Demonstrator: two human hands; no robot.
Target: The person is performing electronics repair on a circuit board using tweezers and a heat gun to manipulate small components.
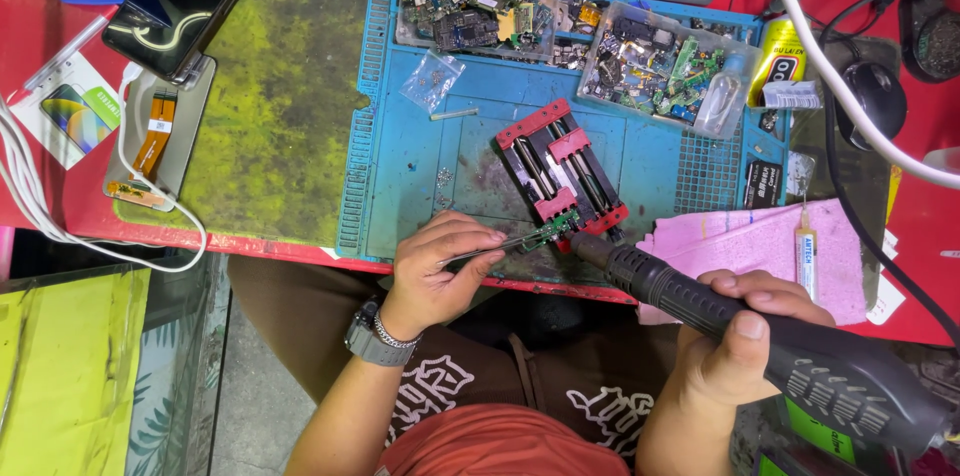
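- Open blue mat left of the red clamp gives passage.
- Parts trays block the far side.
- White cable crosses right of the clamp.
- Green desk patch lies bare.

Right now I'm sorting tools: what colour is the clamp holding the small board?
Red and black clamp, on the blue mat; head view.

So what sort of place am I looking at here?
Most likely a phone or small-electronics repair bench: a blue work mat with a red board clamp, clear trays of circuit-board scrap, and a phone beside a bare screen part.
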